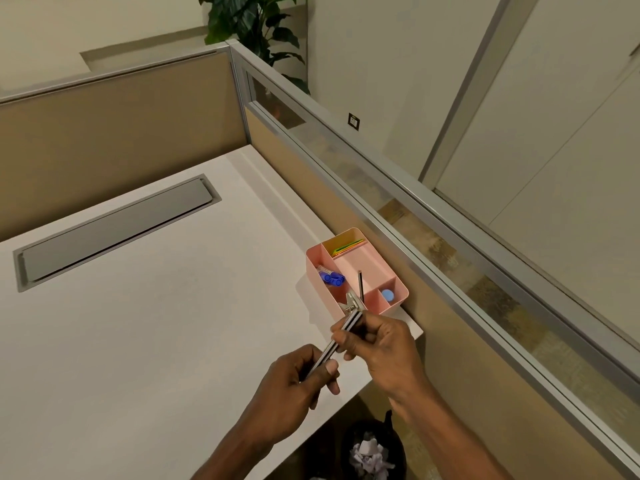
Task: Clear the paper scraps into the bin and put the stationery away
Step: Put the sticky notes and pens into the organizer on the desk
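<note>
A pink desk organiser (398, 284) stands at the right edge of the white desk (156, 323). It holds blue pens (333, 278), coloured sticky notes (348, 247), a blue round item (387, 295), a metal clip (352, 304) and one upright black-and-white striped pencil (360, 284). Just in front of the organiser, both hands grip a bunch of striped pencils (341, 336). My left hand (298, 386) holds their lower end, and my right hand (375, 344) holds their upper end. A black bin (398, 441) with white paper scraps (369, 457) sits on the floor below the desk edge.
A grey cable hatch (114, 226) is set into the desk at the back left. Beige partition panels with metal and glass rails (381, 188) close off the back and right sides. A leafy plant (256, 26) stands behind the corner.
</note>
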The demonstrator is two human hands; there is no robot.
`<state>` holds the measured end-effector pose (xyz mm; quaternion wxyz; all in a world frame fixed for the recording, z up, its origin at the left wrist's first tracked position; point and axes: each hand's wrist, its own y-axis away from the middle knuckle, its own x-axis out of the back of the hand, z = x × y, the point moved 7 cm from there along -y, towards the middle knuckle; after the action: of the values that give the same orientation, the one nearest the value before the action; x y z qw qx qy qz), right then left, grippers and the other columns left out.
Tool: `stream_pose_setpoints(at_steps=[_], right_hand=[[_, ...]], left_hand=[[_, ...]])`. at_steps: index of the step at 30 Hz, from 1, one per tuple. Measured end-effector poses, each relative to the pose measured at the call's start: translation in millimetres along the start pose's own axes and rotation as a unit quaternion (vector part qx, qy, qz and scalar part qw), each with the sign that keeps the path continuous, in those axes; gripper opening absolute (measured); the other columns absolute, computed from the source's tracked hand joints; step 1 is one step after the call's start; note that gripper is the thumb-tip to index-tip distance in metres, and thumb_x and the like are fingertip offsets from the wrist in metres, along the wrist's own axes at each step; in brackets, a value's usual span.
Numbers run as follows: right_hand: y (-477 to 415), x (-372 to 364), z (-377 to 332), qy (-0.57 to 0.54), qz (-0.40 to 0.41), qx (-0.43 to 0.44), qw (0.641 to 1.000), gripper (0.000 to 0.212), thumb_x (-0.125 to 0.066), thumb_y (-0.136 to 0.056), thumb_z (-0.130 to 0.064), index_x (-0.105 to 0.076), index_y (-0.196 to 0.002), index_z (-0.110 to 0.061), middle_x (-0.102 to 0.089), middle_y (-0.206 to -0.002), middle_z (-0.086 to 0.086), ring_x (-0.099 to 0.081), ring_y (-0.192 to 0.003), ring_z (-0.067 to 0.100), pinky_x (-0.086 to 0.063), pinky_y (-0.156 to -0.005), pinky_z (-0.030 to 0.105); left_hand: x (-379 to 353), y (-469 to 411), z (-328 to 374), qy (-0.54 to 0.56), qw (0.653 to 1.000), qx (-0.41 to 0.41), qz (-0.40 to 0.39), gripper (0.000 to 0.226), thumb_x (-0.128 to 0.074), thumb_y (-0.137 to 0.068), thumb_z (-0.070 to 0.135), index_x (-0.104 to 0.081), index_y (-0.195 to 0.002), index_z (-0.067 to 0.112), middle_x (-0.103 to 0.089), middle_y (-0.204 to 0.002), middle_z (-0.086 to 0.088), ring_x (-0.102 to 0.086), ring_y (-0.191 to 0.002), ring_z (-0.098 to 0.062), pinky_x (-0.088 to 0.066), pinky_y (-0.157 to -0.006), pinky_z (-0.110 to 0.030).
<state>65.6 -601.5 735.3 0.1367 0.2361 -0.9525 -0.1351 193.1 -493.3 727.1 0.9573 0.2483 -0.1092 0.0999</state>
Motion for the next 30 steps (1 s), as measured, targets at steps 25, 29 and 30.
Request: stream_pose_setpoints(at_steps=[25, 29, 30], right_hand=[[-47, 85, -41, 0.298, 0.202, 0.275, 0.891, 0.024, -0.083, -0.09, -0.019, -0.073, -0.107, -0.008, -0.075, -0.101, 0.007, -0.076, -0.088, 0.02, -0.052, -0.07, 0.012], [-61, 76, -31, 0.331, 0.17, 0.284, 0.884, 0.025, -0.082, -0.091, -0.022, -0.072, -0.109, -0.009, -0.075, -0.099, 0.007, -0.077, -0.089, 0.023, -0.057, -0.072, 0.021], [-64, 73, -29, 0.346, 0.163, 0.286, 0.878, 0.025, -0.082, -0.09, -0.022, -0.071, -0.109, -0.008, -0.075, -0.099, 0.008, -0.077, -0.089, 0.024, -0.059, -0.072, 0.023]], left_hand=[[-39, -111, -36, 0.028, 0.989, 0.126, 0.072, 0.034, -0.065, -0.097, 0.05, -0.073, -0.097, 0.017, -0.079, -0.088, 0.0, -0.07, -0.068, -0.016, -0.052, -0.058, -0.024], [-39, -114, -37, 0.007, 0.988, 0.117, 0.096, 0.033, -0.067, -0.096, 0.05, -0.073, -0.093, 0.018, -0.078, -0.086, 0.002, -0.072, -0.072, -0.017, -0.056, -0.061, -0.027], [-38, -115, -38, -0.001, 0.988, 0.117, 0.101, 0.033, -0.068, -0.094, 0.052, -0.073, -0.091, 0.019, -0.078, -0.085, 0.003, -0.072, -0.074, -0.018, -0.06, -0.066, -0.031]])
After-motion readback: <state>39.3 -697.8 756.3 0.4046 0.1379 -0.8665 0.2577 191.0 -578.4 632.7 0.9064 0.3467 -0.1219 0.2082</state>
